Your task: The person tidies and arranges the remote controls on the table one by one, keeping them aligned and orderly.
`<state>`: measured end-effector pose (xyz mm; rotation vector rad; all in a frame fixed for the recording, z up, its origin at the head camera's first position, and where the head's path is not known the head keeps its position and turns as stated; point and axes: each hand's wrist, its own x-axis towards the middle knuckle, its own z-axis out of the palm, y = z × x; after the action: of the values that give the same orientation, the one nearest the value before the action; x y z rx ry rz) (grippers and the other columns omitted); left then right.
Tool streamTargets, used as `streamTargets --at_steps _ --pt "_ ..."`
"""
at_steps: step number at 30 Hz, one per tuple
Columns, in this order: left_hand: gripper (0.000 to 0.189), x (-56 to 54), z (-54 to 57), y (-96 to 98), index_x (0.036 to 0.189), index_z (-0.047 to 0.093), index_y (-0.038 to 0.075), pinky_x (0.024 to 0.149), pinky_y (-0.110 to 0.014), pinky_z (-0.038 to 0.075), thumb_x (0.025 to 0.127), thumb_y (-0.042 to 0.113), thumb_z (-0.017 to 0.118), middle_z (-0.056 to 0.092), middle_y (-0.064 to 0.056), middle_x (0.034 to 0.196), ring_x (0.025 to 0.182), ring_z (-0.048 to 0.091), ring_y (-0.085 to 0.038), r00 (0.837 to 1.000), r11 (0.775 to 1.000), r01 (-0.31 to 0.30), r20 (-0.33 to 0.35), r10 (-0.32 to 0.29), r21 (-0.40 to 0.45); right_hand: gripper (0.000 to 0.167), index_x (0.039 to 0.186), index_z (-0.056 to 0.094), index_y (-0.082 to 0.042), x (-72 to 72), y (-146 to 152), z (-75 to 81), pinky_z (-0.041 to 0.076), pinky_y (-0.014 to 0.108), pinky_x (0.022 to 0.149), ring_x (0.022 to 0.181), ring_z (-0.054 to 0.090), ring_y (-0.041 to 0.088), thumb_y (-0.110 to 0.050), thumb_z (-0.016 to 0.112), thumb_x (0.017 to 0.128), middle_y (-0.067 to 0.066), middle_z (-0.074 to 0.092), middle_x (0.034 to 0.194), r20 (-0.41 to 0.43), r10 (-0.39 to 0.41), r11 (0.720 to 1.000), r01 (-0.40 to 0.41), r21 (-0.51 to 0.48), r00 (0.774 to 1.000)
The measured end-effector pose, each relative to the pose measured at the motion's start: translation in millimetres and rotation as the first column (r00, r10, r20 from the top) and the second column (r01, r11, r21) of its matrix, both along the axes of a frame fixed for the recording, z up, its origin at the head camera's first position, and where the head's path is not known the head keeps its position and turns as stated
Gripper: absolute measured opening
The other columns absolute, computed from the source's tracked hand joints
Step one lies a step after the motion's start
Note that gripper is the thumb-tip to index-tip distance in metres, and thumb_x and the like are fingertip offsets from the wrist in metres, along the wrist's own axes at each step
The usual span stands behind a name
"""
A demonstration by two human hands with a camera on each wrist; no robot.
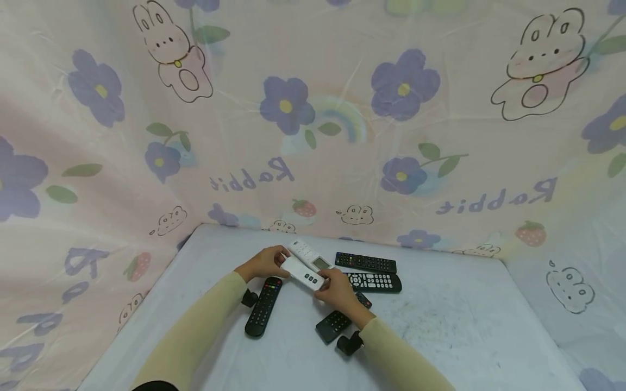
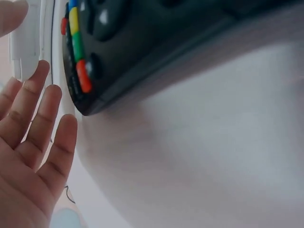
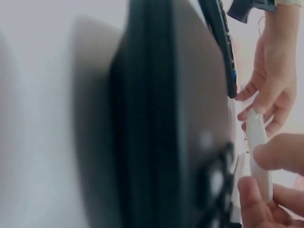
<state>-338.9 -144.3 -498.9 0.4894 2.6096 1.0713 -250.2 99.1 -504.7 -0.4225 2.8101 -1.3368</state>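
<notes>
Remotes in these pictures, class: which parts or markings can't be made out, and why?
Head view: whether the dark remote parts either side of the right hand are one remote; the hand hides what lies between.
Head view: the markings on the held white remote; too small.
Left wrist view: the far end of the black remote; cut off by the picture's edge.
Right wrist view: the nearest remote's button labels; blurred.

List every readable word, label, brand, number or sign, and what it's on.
"Rabbit", mirrored, twice: back of the printed backdrop.
Purple lettering, backdrop's left side: distorted, not fully readable.
White remote in the fingers: markings too small to read.
Other white remote: button and screen markings too small.
Black remotes: key markings too small or blurred; no brand legible.
</notes>
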Motion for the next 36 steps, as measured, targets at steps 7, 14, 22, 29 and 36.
streamTargets --at_steps 7,14,22,29,36 --pt "0.05 4.7 4.4 -3.3 0.117 0.058 0.01 0.078 -0.031 0.053 0.074 0.016 0.082 0.063 -0.003 0.095 0.084 0.061 -0.014 1.0 1.0 0.012 0.006 -0.012 0.015 0.056 0.123 0.058 0.005 -4.6 4 6.4 0.053 0.019 0.061 0.082 0.061 0.014 -0.001 0.076 0.071 0.017 0.057 0.112 0.029 -0.022 0.999 0.023 -0.03 0.999" --pt "0.048 11.5 6.6 -4.7 0.116 0.059 0.013 0.079 -0.032 0.051 0.073 0.016 0.08 0.062 -0.001 0.094 0.086 0.057 -0.014 1.0 1.0 -0.001 -0.003 0.001 0.006 0.051 0.121 0.06 0.002 -10.4 8 8.6 0.056 0.027 0.069 0.087 0.066 0.019 -0.001 0.074 0.072 0.018 0.06 0.115 0.062 -0.088 0.992 0.093 -0.083 0.994" --pt "0.047 22.0 7.9 -4.1 0.116 0.058 0.014 0.078 -0.033 0.051 0.074 0.013 0.079 0.062 -0.001 0.095 0.087 0.057 -0.015 1.0 1.0 0.004 0.016 -0.005 0.024 0.048 0.119 0.06 0.004 -13.1 12 8.7 0.057 0.028 0.072 0.087 0.068 0.021 -0.002 0.075 0.074 0.016 0.065 0.103 0.062 -0.116 0.987 0.122 -0.107 0.991" --pt "0.047 31.0 11.6 -3.4 0.118 0.058 0.016 0.079 -0.032 0.051 0.075 0.012 0.078 0.063 0.002 0.094 0.09 0.059 -0.013 1.0 1.0 0.017 -0.002 -0.017 -0.001 0.045 0.119 0.061 0.0 -16.1 17 9.8 0.057 0.025 0.071 0.085 0.068 0.016 -0.002 0.074 0.076 0.012 0.069 0.1 0.119 -0.147 0.981 0.16 -0.107 0.982" --pt "0.045 41.8 13.0 -3.2 0.12 0.057 0.012 0.083 -0.034 0.053 0.079 0.009 0.076 0.063 0.003 0.094 0.094 0.06 -0.013 0.998 0.999 0.048 -0.048 -0.047 0.003 0.042 0.12 0.062 0.001 -16.7 20 9.3 0.057 0.027 0.072 0.084 0.068 0.016 -0.002 0.071 0.079 0.011 0.071 0.099 0.128 -0.147 0.982 0.159 -0.097 0.981"
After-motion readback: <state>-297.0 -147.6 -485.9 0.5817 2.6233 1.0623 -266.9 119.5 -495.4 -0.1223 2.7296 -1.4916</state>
